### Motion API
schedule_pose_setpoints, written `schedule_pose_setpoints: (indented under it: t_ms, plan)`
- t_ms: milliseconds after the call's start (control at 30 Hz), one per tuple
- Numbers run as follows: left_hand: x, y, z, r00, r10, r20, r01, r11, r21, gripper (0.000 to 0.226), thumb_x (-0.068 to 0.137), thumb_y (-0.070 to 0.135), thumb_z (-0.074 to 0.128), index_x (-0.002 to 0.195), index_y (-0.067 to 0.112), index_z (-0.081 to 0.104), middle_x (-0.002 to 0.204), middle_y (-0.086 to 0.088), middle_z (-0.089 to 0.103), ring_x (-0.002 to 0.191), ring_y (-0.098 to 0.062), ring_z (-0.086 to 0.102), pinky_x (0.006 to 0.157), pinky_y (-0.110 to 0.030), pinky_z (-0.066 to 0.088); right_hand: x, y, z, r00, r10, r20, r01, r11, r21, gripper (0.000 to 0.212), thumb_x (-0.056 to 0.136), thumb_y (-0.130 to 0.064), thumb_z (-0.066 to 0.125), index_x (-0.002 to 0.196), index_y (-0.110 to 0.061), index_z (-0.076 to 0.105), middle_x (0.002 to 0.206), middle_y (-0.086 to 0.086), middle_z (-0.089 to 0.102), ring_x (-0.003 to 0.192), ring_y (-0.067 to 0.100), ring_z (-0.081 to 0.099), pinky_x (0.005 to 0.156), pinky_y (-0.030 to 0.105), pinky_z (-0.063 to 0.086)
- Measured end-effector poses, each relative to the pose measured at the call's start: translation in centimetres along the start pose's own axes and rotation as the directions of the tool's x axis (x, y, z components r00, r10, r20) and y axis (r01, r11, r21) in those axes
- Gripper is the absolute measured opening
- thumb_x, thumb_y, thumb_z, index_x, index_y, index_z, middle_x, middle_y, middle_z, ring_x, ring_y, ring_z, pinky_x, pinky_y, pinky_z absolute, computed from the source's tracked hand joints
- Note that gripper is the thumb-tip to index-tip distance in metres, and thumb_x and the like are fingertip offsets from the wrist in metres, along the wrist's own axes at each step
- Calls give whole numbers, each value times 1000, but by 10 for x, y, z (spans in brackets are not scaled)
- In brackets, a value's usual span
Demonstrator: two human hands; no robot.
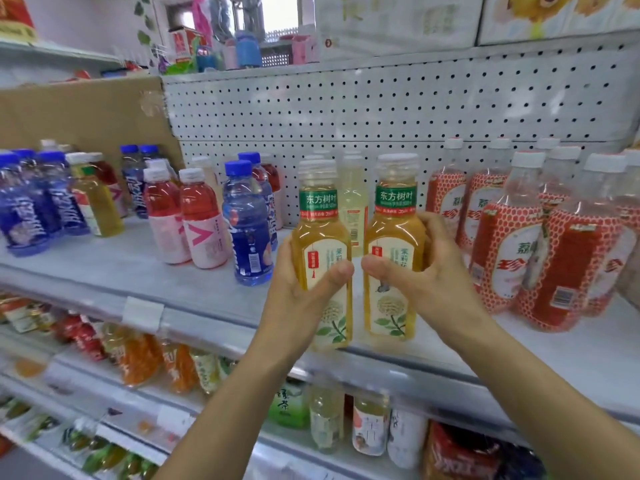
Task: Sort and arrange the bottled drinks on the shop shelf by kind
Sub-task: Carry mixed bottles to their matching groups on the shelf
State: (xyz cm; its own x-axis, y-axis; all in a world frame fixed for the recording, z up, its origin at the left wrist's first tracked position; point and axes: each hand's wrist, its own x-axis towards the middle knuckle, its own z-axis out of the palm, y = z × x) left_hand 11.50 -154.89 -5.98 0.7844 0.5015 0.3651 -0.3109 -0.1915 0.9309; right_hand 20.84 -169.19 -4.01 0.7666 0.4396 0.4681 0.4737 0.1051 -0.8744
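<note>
Amber tea bottles, one (320,258) in the left hand (304,282) and one (394,251) in the right hand (426,271), are being gripped side by side at the shelf (138,271) front. Grouping seems underway; next they are probably needing upright setting beside matching bottles behind (353,202).

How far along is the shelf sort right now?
Done: the red-labelled bottles stand grouped at the right. In hand: the left hand grips the left tea bottle, the right hand the right tea bottle, side by side. Left: blue bottles, pink bottles and a yellow bottle stand mixed on the shelf's left.
</note>
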Motion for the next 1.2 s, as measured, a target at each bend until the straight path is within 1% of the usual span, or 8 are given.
schedule_pose_setpoints:
  t_ms: [67, 167, 333, 433, 600, 767, 1033, 1200]
  plan:
    - [-11, 1, -13, 999, 2, -34, -2, 1000, -18, 60, 71, 41, 73, 126, 29, 49, 100, 8, 74, 91, -11, 73, 70, -25, 59, -5, -6, 15, 999, -20, 27, 19, 999, 32, 57, 71, -22, 85, 114, -30, 48, 93, -13, 69, 78, 6, 70, 58, 18, 55]
    - [-21, 3, -40, 997, -21, -79, 18, 999, -36, 60, 73, 42, 72, 126, 26, 51, 102, 2, 75, 89, -18, 75, 70, -33, 62, -10, -12, 45, 998, -22, 52, 18, 997, 76, 57, 71, -24, 85, 115, -27, 48, 92, -8, 71, 77, 9, 71, 59, 21, 56]
    - [-31, 0, -101, 981, -82, -177, 82, 997, -4, 61, 68, 51, 70, 122, 30, 52, 98, 5, 75, 87, -15, 74, 69, -30, 61, -18, -16, 110, 991, 9, 130, -29, 989, 148, 59, 74, -24, 82, 119, -24, 44, 88, -15, 71, 75, 4, 71, 58, 18, 54]
    - [-39, -4, -149, 970, -109, -216, 116, 993, 21, 53, 69, 50, 68, 115, 29, 53, 91, 10, 74, 80, -10, 74, 61, -21, 57, -26, -16, 160, 984, 35, 174, -68, 980, 187, 56, 76, -23, 81, 118, -25, 43, 90, -13, 71, 77, 5, 72, 58, 17, 54]
    - [-45, -6, -246, 963, -133, -236, 152, 986, 66, 56, 66, 51, 69, 115, 30, 54, 90, 11, 75, 79, -9, 74, 59, -21, 56, -36, -15, 260, 974, 90, 208, -134, 969, 209, 56, 76, -28, 81, 118, -29, 43, 91, -16, 71, 81, 6, 72, 63, 20, 57]
    - [-42, -12, -345, 963, -151, -225, 176, 979, 100, 55, 66, 49, 71, 115, 31, 54, 92, 11, 75, 82, -10, 74, 60, -19, 56, -38, -19, 358, 967, 117, 228, -172, 955, 240, 52, 78, -24, 80, 116, -26, 44, 86, -18, 71, 75, 4, 72, 57, 17, 54]
    - [-22, -27, -463, 951, -184, -248, 212, 973, 91, 57, 67, 48, 69, 119, 30, 53, 99, 1, 72, 78, -9, 73, 56, -17, 54, -23, -22, 472, 960, 164, 228, -208, 960, 187, 57, 73, -36, 81, 116, -31, 44, 88, -13, 71, 76, 8, 73, 60, 23, 58]
    - [8, -42, -518, 939, -196, -283, 229, 970, 88, 64, 65, 54, 68, 122, 32, 52, 99, 6, 72, 82, -9, 73, 56, -18, 55, 8, -17, 531, 947, 187, 260, -234, 959, 161, 56, 75, -35, 80, 118, -33, 43, 92, -7, 69, 71, 0, 71, 50, 13, 51]
